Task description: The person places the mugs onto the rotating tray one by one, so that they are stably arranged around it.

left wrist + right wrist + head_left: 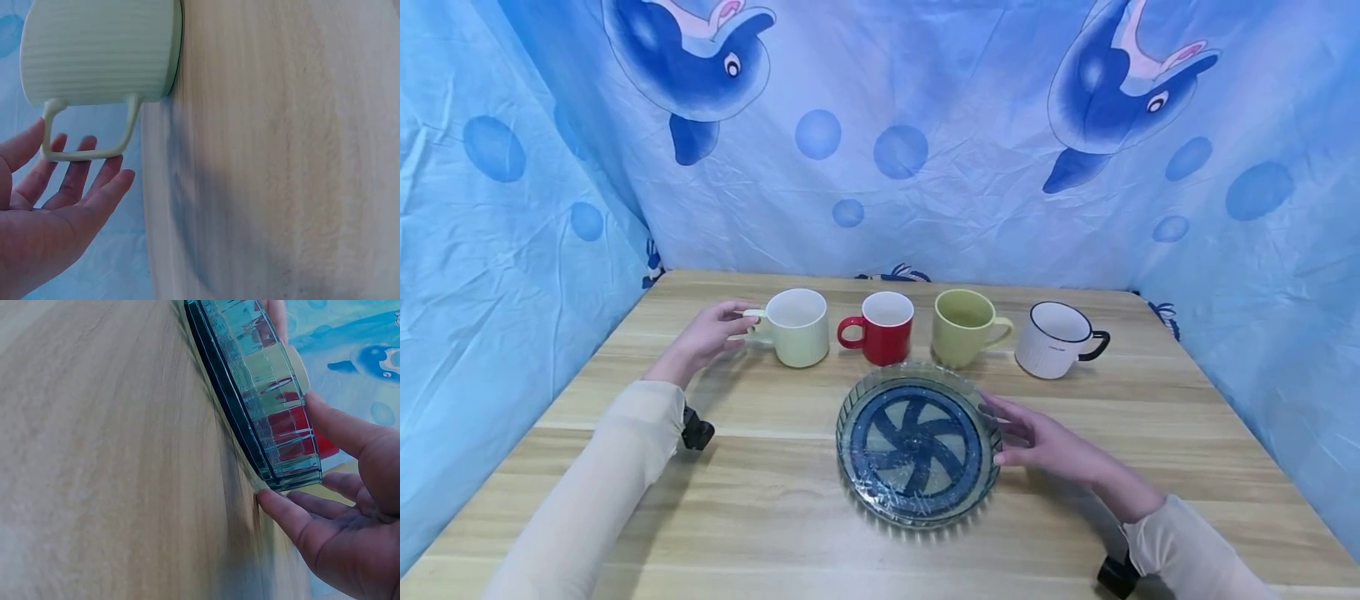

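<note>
At the left end of a row of mugs stands a pale green ribbed mug point(801, 337). My left hand point(718, 332) is at its handle point(87, 154), thumb touching the upper corner and loosely spread fingers reaching behind the bar. A round, blue-green clear glass dish point(917, 450) with a swirl pattern lies on the table in front of the mugs. My right hand point(1037, 442) touches the dish's right side. One digit meets the rim and another lies low by the base point(275, 478); the remaining fingers are partly hidden behind the glass.
To the right of the pale green mug stand a red mug point(891, 337), a yellow-green mug point(958, 333) and a white mug point(1048, 346) with a black rim and handle. The wooden table point(760, 517) ends against a blue dolphin-print curtain point(985, 217) at the back and sides.
</note>
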`<state>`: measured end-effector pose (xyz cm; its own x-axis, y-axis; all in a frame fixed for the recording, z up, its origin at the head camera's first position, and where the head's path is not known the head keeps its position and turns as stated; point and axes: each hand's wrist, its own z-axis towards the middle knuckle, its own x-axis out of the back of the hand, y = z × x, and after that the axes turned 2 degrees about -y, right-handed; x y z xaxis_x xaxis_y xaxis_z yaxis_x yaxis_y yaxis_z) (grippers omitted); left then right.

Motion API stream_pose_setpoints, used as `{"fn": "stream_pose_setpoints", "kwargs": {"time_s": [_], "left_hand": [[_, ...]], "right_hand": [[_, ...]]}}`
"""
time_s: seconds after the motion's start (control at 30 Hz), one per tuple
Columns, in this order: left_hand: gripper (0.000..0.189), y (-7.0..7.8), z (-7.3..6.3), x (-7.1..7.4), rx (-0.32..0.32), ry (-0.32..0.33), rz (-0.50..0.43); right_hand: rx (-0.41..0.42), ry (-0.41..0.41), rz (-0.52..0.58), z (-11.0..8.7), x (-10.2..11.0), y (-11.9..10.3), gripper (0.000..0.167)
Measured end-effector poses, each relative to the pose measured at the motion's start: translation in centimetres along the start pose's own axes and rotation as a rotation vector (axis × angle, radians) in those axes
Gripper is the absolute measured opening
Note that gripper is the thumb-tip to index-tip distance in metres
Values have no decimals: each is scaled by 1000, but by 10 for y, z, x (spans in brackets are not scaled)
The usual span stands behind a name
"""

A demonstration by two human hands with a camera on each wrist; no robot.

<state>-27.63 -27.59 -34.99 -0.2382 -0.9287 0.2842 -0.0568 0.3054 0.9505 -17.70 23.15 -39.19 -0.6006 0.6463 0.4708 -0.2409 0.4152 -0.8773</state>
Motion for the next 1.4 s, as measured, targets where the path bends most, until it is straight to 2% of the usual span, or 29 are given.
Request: {"fn": "stream_pose_setpoints", "kwargs": {"time_s": [0.17,0.37,0.6,0.73,0.93,1.1,1.3,1.4], "left_hand": [[46,-4,-1,4,21,-17,-35],[13,-5,-3,9,74,-63,-157],[15,-5,-6,8,101,-83,-345],[11,-9,-6,5,89,-74,-430],[40,-11,-8,1,58,-11,-404],[15,-10,-12,-4,34,62,-385],[12,-5,-14,-12,18,136,-320],[13,-2,-15,-14,19,177,-253]], "right_hand": [[-14,-2,-1,-1,0,-2,89],[-17,2,-1,-1,0,-2,90],[-53,5,30,-2,1,-2,90],[-62,2,45,-1,1,0,90],[-55,3,50,0,0,2,90],[-50,1,62,1,-1,2,90],[-54,4,74,2,-1,3,89],[-57,1,78,2,0,3,90]]}}
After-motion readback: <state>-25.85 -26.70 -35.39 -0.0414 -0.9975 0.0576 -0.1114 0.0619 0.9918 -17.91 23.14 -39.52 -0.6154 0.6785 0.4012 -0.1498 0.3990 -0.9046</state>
